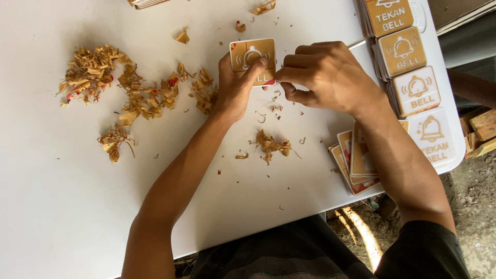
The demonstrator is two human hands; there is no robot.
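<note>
White table [62, 206], strewn with brown paper peelings [129, 95] left of the left hand [235, 88], a smaller clump [271, 145] just below both hands. Fanned pile of square plaques [354, 163] under the right forearm; row of plaque stacks [408, 67] right of the right hand [325, 77].

A small square sign plate [252, 58], brown-papered with a white bell outline and a red corner peeping out below, sits tilted slightly, face up, near the table's [62, 206] far edge, about midway along.
</note>
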